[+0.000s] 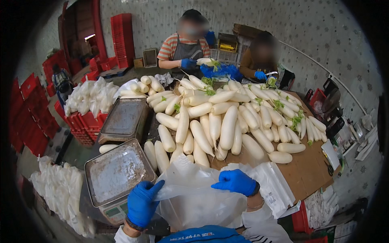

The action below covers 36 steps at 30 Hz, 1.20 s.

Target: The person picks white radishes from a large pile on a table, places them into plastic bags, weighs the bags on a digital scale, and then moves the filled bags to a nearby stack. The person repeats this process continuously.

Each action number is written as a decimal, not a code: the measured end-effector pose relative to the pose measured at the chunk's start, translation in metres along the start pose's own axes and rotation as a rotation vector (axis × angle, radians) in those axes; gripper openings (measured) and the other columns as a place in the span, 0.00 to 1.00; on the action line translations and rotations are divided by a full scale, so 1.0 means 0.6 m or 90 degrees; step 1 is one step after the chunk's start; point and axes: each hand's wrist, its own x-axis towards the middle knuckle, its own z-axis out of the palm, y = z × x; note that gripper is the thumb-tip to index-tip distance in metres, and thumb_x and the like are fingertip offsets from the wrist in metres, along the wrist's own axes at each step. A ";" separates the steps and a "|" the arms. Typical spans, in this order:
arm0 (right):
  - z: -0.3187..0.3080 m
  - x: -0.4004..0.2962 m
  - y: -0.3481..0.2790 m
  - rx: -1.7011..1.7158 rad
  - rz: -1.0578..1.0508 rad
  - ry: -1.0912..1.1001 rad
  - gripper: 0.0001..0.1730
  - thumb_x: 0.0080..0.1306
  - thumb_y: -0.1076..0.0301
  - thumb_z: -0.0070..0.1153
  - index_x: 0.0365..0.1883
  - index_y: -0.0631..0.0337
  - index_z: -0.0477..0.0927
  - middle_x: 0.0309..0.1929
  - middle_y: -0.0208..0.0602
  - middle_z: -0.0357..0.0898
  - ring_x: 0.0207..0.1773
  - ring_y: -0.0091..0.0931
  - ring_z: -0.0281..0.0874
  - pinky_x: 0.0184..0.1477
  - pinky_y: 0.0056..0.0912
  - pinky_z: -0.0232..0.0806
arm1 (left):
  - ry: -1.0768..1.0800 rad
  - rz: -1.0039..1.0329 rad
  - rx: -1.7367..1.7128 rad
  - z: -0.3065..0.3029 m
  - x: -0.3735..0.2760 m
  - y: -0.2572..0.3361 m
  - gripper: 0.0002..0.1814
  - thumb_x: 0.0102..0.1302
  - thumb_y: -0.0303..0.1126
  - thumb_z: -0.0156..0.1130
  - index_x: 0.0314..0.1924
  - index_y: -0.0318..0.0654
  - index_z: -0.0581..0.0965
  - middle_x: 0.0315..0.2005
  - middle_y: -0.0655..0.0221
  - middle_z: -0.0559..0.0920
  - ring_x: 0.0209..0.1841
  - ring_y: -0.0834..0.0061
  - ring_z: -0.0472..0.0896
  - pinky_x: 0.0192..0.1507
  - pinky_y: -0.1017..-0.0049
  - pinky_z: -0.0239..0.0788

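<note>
A clear plastic bag is stretched between my two blue-gloved hands at the table's near edge. My left hand pinches its rim on the left, close to the digital scale's metal pan. The rim's other side is gripped by my right hand. No radish can be made out inside the bag. Just beyond it lies a big heap of white radishes, some with green leaf stubs. A stack of flat plastic bags with printing lies to the right of my right hand.
A second scale stands behind the first. Filled bags sit on red crates and in a pile at left. Scissors lie on the cardboard. Across the table, one person holds a radish; another person works alongside.
</note>
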 end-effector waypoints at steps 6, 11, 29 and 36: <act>-0.017 0.018 0.001 0.202 0.240 -0.037 0.13 0.58 0.60 0.61 0.28 0.61 0.76 0.27 0.34 0.76 0.27 0.25 0.72 0.31 0.26 0.66 | -0.027 -0.116 -0.380 0.002 -0.004 -0.014 0.20 0.51 0.25 0.63 0.47 0.42 0.77 0.33 0.67 0.78 0.34 0.70 0.77 0.38 0.75 0.69; -0.018 0.046 0.059 0.530 0.295 0.175 0.16 0.62 0.63 0.55 0.45 0.61 0.71 0.39 0.35 0.78 0.36 0.23 0.76 0.42 0.26 0.69 | -0.022 -0.407 -0.860 0.033 -0.001 -0.047 0.14 0.61 0.32 0.58 0.44 0.31 0.75 0.38 0.68 0.80 0.37 0.79 0.76 0.43 0.78 0.68; -0.007 0.211 0.216 -0.288 0.548 0.289 0.61 0.40 0.48 0.69 0.64 0.69 0.49 0.49 0.58 0.70 0.51 0.47 0.70 0.52 0.45 0.66 | 0.121 -0.549 -1.445 0.069 0.027 -0.037 0.15 0.67 0.34 0.48 0.48 0.33 0.72 0.40 0.61 0.80 0.41 0.66 0.78 0.47 0.65 0.72; 0.001 0.118 0.307 0.162 0.227 0.382 0.39 0.49 0.64 0.65 0.56 0.67 0.62 0.50 0.45 0.71 0.51 0.32 0.71 0.53 0.35 0.66 | -0.025 -0.693 -1.420 0.110 -0.033 -0.004 0.16 0.64 0.32 0.51 0.51 0.35 0.70 0.40 0.59 0.79 0.41 0.63 0.78 0.48 0.60 0.72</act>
